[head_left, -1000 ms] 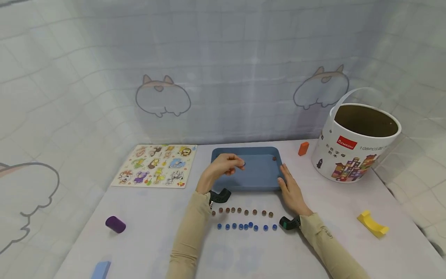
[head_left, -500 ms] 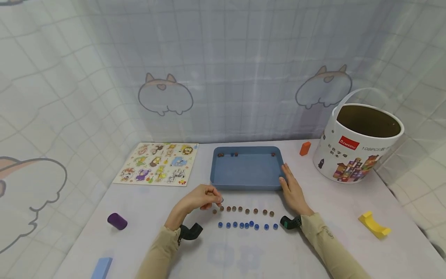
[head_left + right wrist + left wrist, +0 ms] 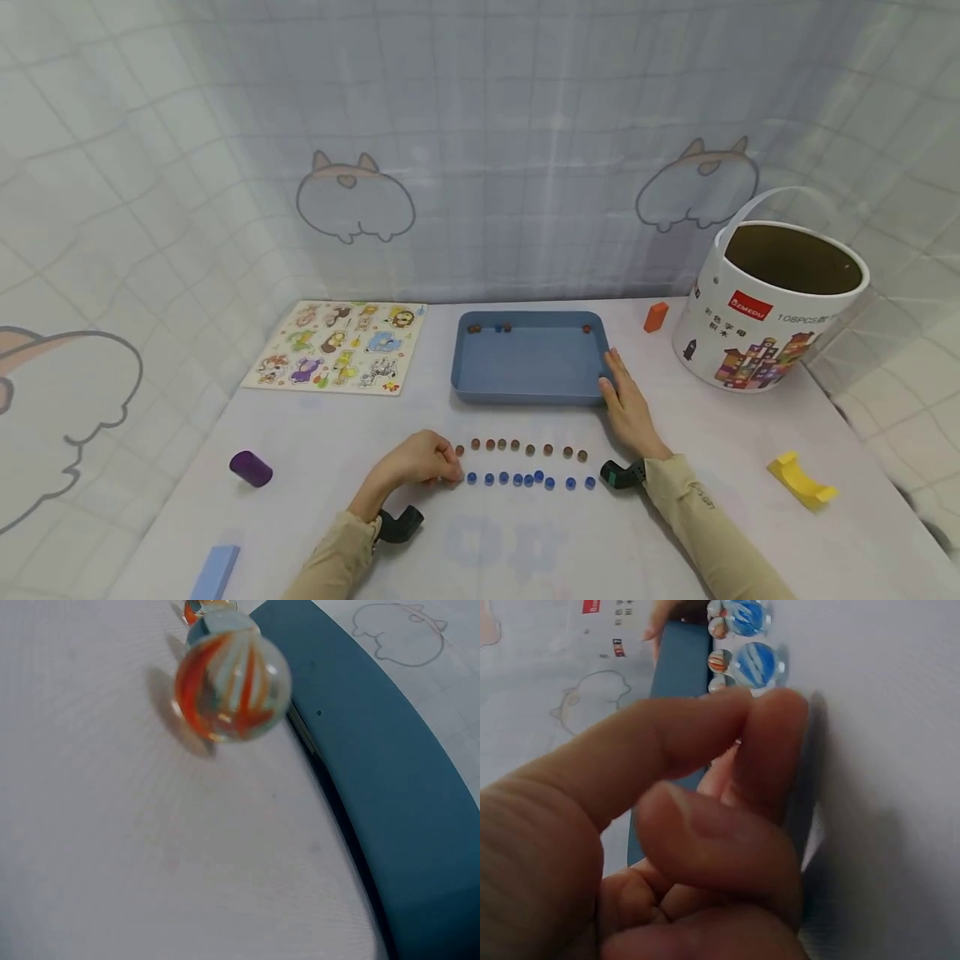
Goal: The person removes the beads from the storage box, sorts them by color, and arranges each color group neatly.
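Note:
My left hand [image 3: 422,460] pinches a small marble, mostly hidden by the fingertips, at the left end of a row of blue marbles [image 3: 517,479]. Thumb and finger meet around it in the left wrist view, near a blue-swirled marble [image 3: 756,665]. Behind lies a row of orange-brown marbles [image 3: 530,450]; in the right wrist view one shows orange and white swirls [image 3: 232,690]. My right hand [image 3: 632,415], fingers straight, rests against the right side of a blue tray [image 3: 528,398]. Inside, along its far edge, are several marbles, one of them a blue marble [image 3: 498,328].
An animal puzzle board [image 3: 337,346] lies left of the tray. To the right stand an orange block [image 3: 656,317] and a large white bucket [image 3: 757,333]. A yellow curved block [image 3: 801,481], a purple cylinder [image 3: 251,468] and a light blue block [image 3: 215,572] lie farther out.
My left hand has moved from above the tray, back toward me and left, down to the blue row's left end. The right hand has stayed at the tray's side.

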`<state>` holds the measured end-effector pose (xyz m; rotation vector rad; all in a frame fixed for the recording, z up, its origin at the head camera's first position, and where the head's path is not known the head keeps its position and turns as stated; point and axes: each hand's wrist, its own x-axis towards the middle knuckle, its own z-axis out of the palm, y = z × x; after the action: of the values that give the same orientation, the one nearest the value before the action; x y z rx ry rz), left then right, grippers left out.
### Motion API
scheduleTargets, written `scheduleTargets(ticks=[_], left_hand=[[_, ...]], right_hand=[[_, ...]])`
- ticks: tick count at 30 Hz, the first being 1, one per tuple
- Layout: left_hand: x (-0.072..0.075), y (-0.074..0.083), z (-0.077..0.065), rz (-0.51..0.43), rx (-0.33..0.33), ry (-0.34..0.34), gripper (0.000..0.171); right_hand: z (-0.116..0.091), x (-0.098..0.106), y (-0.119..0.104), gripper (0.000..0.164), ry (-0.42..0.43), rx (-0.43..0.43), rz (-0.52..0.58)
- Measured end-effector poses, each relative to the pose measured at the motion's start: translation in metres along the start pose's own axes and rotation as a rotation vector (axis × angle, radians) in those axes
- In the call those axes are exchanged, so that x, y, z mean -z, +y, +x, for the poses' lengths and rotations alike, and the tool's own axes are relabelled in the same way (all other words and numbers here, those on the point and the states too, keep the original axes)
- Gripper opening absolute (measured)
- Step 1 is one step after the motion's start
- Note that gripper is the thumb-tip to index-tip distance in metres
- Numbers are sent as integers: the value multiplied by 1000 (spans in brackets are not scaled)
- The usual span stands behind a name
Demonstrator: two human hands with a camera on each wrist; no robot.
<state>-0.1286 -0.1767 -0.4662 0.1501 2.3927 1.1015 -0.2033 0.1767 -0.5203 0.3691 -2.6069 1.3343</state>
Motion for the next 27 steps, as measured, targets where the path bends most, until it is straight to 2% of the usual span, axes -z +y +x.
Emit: scheduleTargets(ticks=[5,10,13,15,19,22,25,27], left_hand=[[0,3,-2,34,15,5,13],[13,7,-6,46,-4,6,12],[25,18,0,-18,-58,-16,11],[33,32,10,-69,-100,-29,13],[38,66,45,-120,-161,-33,24],[32,93,84,-120,-175,-23,33],[20,117,126,-178,-163,-7,38],[11,129,150,-248,-127,19,39]], right_hand=[[0,0,-1,55,10,1,-5],[0,0,-1,55,0,-4,1],[1,2,0,55,2,-3,0],[1,3,0,55,7,-2,-2],[2,3,-1,56,-7,-17,-8],[0,2,-1,56,-13,-22,-11],[0,0,-1,56,-2,-17,-4],[-1,-3,-1,56,1,-9,1]])
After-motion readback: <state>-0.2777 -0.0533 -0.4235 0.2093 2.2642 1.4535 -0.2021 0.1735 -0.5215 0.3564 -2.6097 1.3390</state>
